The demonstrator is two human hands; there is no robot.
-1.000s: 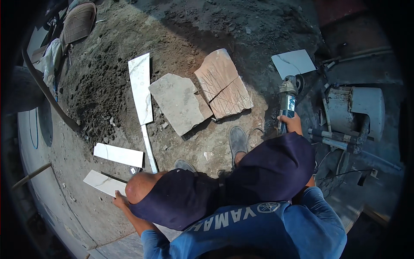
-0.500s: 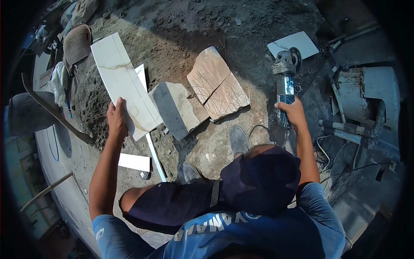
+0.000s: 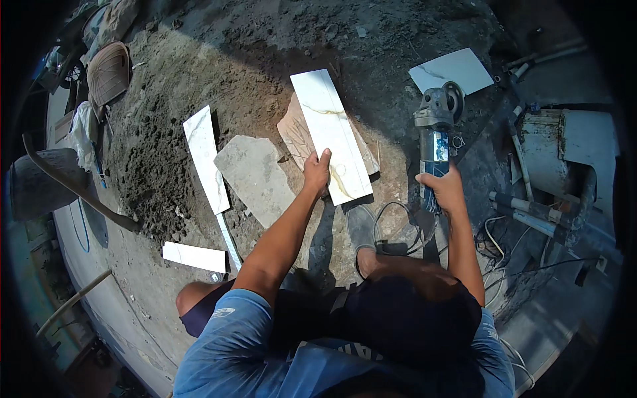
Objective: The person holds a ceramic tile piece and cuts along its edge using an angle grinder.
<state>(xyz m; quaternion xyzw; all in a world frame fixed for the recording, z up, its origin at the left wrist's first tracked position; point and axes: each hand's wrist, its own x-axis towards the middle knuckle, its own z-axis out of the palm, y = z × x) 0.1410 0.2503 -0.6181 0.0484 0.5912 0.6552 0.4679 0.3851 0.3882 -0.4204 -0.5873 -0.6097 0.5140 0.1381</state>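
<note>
A long white tile with brown and grey veins is in my left hand, gripped near its lower left edge. It lies over a pinkish stone slab, covering most of it; whether the two touch I cannot tell. A thin line runs along the tile's right side. My right hand is wrapped round the body of a blue angle grinder, its metal head and disc pointing away from me. Beside the tile on the left rests a flat grey stone.
Left of the stones are a narrow tile piece, a pale metal strip and another tile offcut. Beyond the grinder lies a white tile. A power cord loops near my foot. Pipes lie at right.
My left hand has carried the long tile rightward, from beside the grey stone to over the pinkish slab. The grinder stays in my right hand, shifted slightly toward me.
</note>
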